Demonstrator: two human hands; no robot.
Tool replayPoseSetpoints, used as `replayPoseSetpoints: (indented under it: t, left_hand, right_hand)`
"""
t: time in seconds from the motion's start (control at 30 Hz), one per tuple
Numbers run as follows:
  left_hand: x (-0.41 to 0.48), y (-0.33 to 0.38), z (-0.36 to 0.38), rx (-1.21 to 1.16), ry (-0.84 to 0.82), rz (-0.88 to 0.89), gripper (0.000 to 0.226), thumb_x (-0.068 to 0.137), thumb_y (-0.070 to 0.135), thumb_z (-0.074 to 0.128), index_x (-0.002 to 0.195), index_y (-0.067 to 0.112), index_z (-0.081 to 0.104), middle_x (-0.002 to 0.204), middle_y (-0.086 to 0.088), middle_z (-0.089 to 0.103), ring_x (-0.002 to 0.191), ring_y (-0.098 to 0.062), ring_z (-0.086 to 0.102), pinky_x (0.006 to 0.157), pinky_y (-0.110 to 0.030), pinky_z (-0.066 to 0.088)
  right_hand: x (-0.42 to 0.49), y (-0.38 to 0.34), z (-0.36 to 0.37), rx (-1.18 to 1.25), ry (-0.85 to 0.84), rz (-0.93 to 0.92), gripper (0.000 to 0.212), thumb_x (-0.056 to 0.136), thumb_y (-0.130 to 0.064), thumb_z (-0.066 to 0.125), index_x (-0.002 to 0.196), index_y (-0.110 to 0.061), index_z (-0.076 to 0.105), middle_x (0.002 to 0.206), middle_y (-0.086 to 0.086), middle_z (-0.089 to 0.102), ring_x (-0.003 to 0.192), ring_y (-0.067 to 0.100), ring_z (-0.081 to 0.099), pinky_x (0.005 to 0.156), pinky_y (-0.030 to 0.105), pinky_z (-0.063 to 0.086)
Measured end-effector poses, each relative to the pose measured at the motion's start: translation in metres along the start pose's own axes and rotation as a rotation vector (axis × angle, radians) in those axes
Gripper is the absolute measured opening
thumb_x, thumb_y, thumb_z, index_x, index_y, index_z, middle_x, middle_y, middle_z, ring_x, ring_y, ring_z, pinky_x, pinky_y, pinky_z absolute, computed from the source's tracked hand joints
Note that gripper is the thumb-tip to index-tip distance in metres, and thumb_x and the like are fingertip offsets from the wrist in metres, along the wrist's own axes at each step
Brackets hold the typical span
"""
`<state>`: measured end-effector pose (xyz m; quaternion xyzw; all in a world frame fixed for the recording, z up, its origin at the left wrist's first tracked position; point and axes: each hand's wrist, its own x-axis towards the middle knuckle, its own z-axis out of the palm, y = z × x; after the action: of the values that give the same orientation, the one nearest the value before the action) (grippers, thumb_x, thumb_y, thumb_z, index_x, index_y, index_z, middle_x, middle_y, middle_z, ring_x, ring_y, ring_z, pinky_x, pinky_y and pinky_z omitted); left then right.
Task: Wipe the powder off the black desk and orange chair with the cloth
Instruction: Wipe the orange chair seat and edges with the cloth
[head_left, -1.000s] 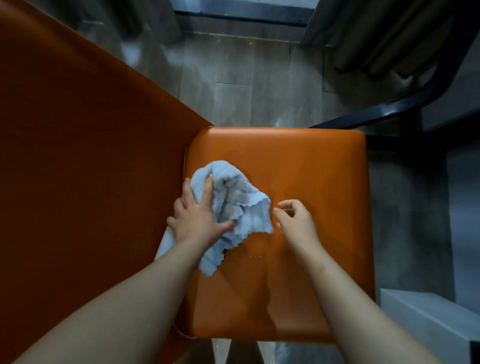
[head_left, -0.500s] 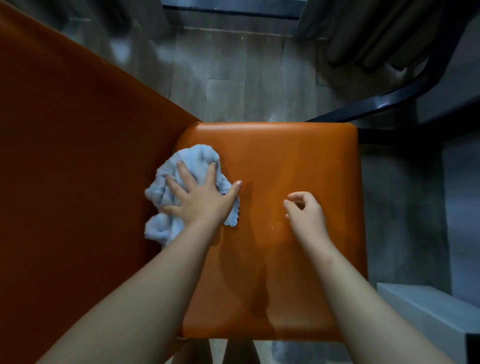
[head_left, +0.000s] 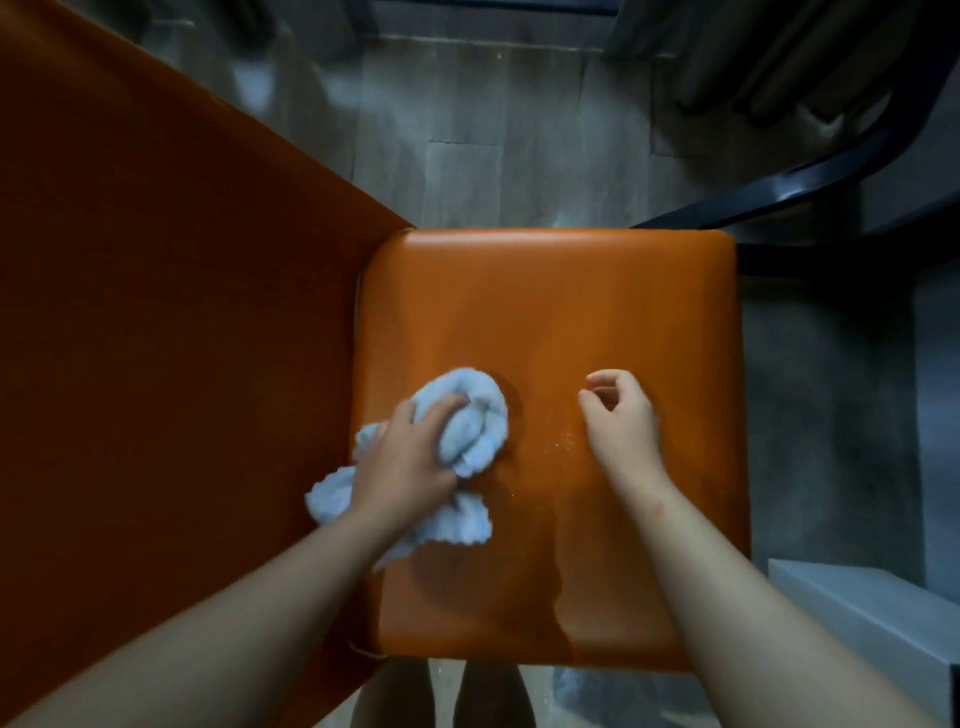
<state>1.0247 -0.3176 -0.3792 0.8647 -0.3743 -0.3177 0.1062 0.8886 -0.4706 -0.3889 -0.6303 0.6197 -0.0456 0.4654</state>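
cloth: pale blue | chair: orange | floor: grey

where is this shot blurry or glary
Head view: dim overall, corners darkest; the left hand and cloth are soft-edged, the floor at top left smeared; a faint sheen lies along the far edge of the seat; the right hand is sharper.

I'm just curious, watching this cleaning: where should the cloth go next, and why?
Probably a short sweep to the person's right. The left hand grips the bunched cloth on the seat of the orange chair, and pale powder specks lie just beside it, between the cloth and the empty right hand.
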Motion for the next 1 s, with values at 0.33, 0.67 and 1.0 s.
replayPoseSetpoints:
  t: [0.33,0.67,1.0]
  left_hand:
    - [0.052,0.01,0.008,0.259,0.074,0.029,0.067,0.078,0.027,0.064,0.136,0.044,0.034,0.135,-0.008,0.03,0.123,-0.036,0.032,0.09,-0.042,0.041]
    - [0.156,0.035,-0.057,0.122,0.23,-0.092,0.069,0.08,0.026,0.061,0.135,0.051,0.028,0.135,-0.009,0.031,0.12,-0.036,0.034,0.087,-0.041,0.037]
    - [0.042,0.032,-0.005,0.186,-0.161,0.284,0.069,0.075,0.031,0.065,0.135,0.048,0.036,0.123,-0.005,0.037,0.114,-0.031,0.042,0.086,-0.035,0.042]
  right_hand:
    - [0.046,-0.006,-0.027,-0.694,0.082,-0.137,0.051,0.096,-0.034,0.043,0.144,-0.033,0.029,0.157,0.002,0.017,0.143,0.027,0.012,0.113,0.05,0.013]
    - [0.048,0.014,-0.029,-0.75,-0.029,-0.168,0.057,0.095,-0.051,0.036,0.148,-0.036,0.018,0.159,-0.001,0.004,0.146,0.024,-0.002,0.116,0.047,0.005]
    - [0.046,0.007,-0.039,-0.713,-0.071,-0.153,0.051,0.1,-0.022,0.031,0.147,-0.039,0.02,0.159,-0.005,0.006,0.146,0.022,-0.001,0.116,0.045,0.007]
